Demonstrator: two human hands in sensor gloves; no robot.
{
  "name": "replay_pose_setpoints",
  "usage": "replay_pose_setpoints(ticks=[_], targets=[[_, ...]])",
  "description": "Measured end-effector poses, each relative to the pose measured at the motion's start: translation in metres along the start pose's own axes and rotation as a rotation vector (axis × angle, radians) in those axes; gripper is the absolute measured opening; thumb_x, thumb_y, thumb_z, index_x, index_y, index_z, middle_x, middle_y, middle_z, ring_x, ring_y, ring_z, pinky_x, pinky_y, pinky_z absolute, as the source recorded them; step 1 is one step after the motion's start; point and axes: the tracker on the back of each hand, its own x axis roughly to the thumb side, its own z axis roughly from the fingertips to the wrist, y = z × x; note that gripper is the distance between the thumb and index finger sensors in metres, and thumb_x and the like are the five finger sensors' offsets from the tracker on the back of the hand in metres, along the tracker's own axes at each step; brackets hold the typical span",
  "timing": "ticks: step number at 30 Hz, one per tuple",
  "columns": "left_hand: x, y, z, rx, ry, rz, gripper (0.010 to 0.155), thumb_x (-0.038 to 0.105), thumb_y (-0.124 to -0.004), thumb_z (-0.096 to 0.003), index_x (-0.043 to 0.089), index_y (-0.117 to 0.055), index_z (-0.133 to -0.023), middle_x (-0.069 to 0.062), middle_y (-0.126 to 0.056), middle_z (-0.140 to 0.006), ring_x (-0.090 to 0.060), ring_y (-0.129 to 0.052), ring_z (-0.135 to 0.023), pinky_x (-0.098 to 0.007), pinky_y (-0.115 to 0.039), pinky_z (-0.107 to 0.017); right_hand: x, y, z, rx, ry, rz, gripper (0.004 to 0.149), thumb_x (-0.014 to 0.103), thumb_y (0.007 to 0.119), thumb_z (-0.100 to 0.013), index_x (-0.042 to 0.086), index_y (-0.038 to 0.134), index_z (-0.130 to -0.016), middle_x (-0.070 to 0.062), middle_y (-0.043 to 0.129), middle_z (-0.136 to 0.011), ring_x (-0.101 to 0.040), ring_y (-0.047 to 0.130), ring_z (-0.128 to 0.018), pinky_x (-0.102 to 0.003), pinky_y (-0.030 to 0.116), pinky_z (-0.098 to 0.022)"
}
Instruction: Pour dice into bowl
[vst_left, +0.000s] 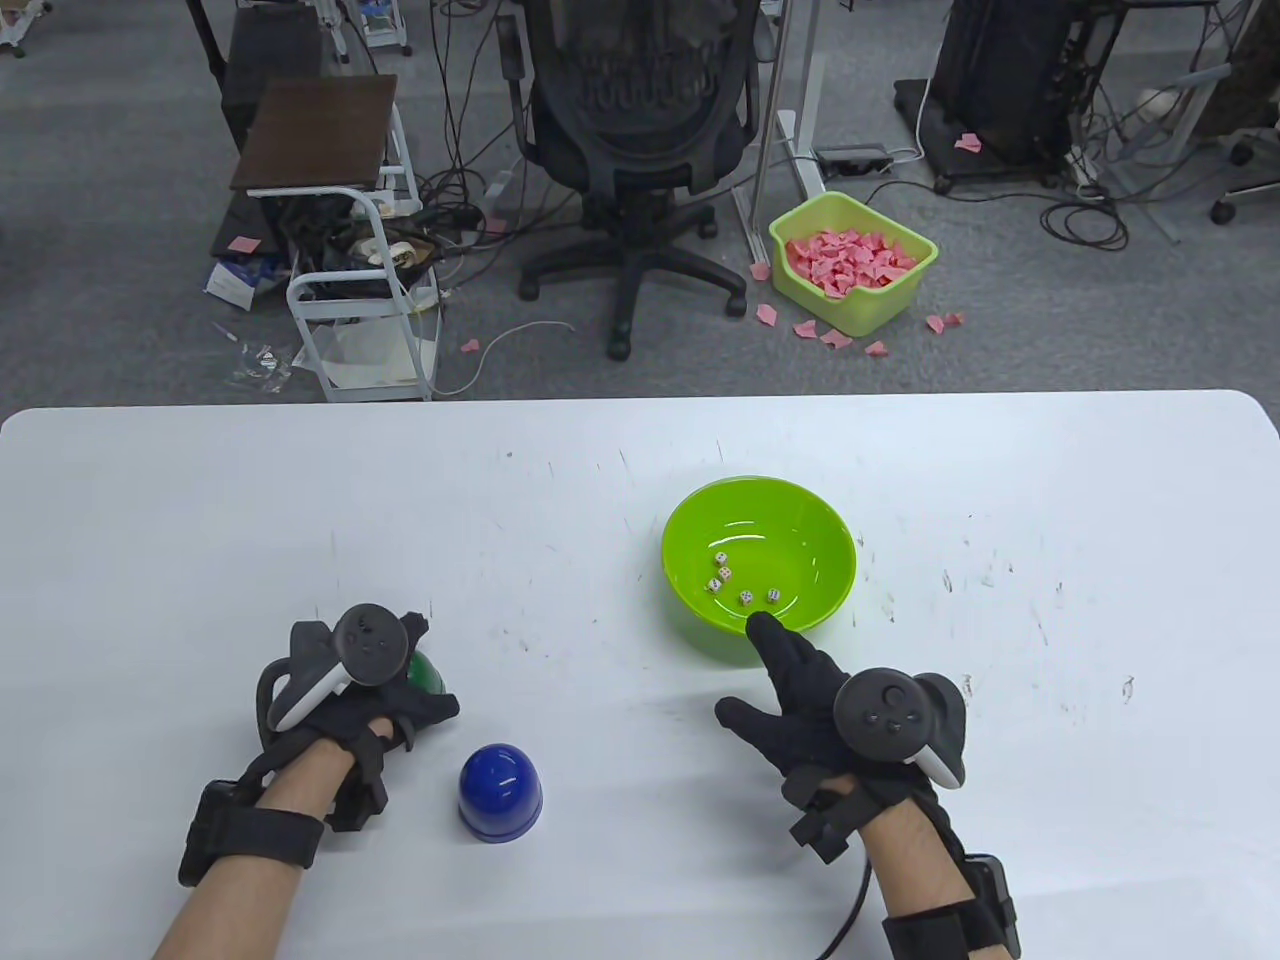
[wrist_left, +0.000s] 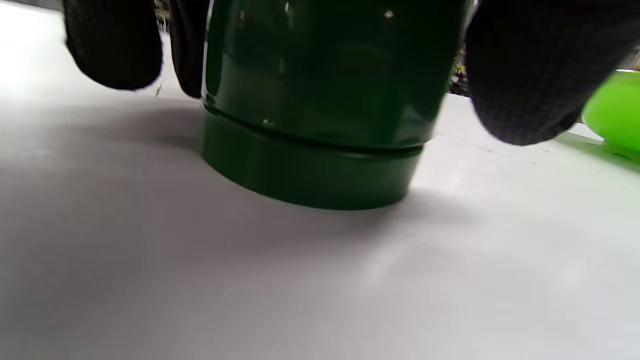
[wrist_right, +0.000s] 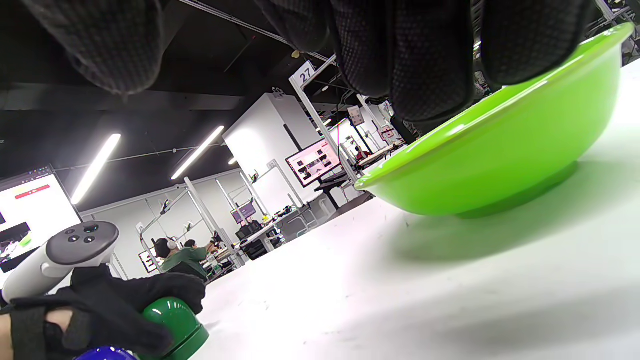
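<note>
A lime green bowl (vst_left: 690, 610) stands on the white table right of centre, with several small white dice (vst_left: 745, 597) lying in its bottom. My left hand (vst_left: 400, 705) grips a dark green cup (vst_left: 430, 675) that stands mouth-down on the table at the near left; the left wrist view shows the cup (wrist_left: 320, 100) between my fingers (wrist_left: 530, 75). My right hand (vst_left: 790, 690) is open and empty, its fingers spread, with one fingertip at the bowl's near rim (wrist_right: 500, 125); whether it touches I cannot tell.
A blue cup (vst_left: 500, 790) stands mouth-down just right of my left hand. The table's far edge (vst_left: 640, 398) runs across the middle of the table view; beyond it are an office chair, a cart and a green bin of pink scraps on the floor.
</note>
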Motion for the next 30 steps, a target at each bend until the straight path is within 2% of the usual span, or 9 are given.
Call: replay_pose_setpoints(ticks=[6,10,13,16,23,26,30], targets=[[0.007,-0.002,0.0,0.05,0.032,-0.067,0.092,0.061,-0.102,-0.0317,0.027,-0.056,-0.105,-0.018,-0.07,-0.106,-0.046,-0.092,-0.086,-0.057,-0.089,-0.058,0.0,0.001,0.0,0.003,-0.002,0.004,0.088,0.058,0.076,-0.05,0.0,0.046,-0.109,-0.035,0.066,-0.104,-0.057,0.081,-0.075,-0.074,0.066,-0.056],[0.01,-0.002,-0.001,0.024,0.054,-0.113,0.098,0.061,-0.106,-0.0273,0.028,-0.055,-0.105,-0.019,-0.069,-0.106,-0.046,-0.095,-0.084,-0.057,-0.092,-0.056,0.001,0.002,0.0,0.005,-0.01,0.003,0.088,0.058,0.076,-0.05,0.0,0.046,-0.109,-0.035,0.066,-0.104,-0.057,0.081,-0.075,-0.074,0.066,-0.056],[0.011,-0.002,-0.002,0.036,0.051,-0.135,0.101,0.061,-0.107,-0.0245,0.028,-0.056,-0.105,-0.019,-0.071,-0.105,-0.044,-0.099,-0.081,-0.053,-0.094,-0.057,0.002,0.003,-0.001,0.007,-0.016,0.004,0.088,0.058,0.076,-0.05,0.0,0.046,-0.109,-0.035,0.067,-0.104,-0.057,0.081,-0.075,-0.074,0.066,-0.056],[0.011,-0.003,-0.001,0.057,0.043,-0.132,0.101,0.061,-0.107,-0.0247,0.028,-0.056,-0.104,-0.017,-0.074,-0.103,-0.044,-0.099,-0.08,-0.05,-0.094,-0.057,0.003,0.005,-0.001,0.012,-0.021,0.003,0.088,0.058,0.076,-0.05,0.0,0.046,-0.109,-0.035,0.067,-0.104,-0.057,0.082,-0.075,-0.074,0.067,-0.056],[0.009,-0.002,-0.001,0.072,0.026,-0.139,0.102,0.062,-0.107,-0.0254,0.028,-0.054,-0.105,-0.015,-0.075,-0.103,-0.043,-0.099,-0.08,-0.049,-0.093,-0.058,0.006,0.004,-0.001,-0.001,-0.037,-0.007,0.087,0.058,0.076,-0.05,0.0,0.046,-0.109,-0.035,0.067,-0.104,-0.057,0.082,-0.074,-0.074,0.067,-0.056],[0.011,0.008,0.002,0.087,0.005,-0.121,0.102,0.062,-0.107,-0.0255,0.028,-0.054,-0.106,-0.015,-0.074,-0.103,-0.043,-0.098,-0.081,-0.05,-0.093,-0.058,0.008,0.003,-0.001,-0.016,-0.049,-0.01,0.088,0.058,0.077,-0.049,0.001,0.047,-0.109,-0.035,0.067,-0.104,-0.057,0.082,-0.074,-0.074,0.067,-0.056],[0.026,0.029,0.01,0.114,-0.089,-0.121,0.102,0.061,-0.107,-0.026,0.027,-0.053,-0.106,-0.015,-0.072,-0.104,-0.043,-0.096,-0.082,-0.05,-0.092,-0.059,0.008,0.005,-0.001,-0.014,-0.055,-0.014,0.088,0.058,0.077,-0.05,0.001,0.047,-0.109,-0.035,0.068,-0.103,-0.056,0.083,-0.074,-0.074,0.067,-0.056]])
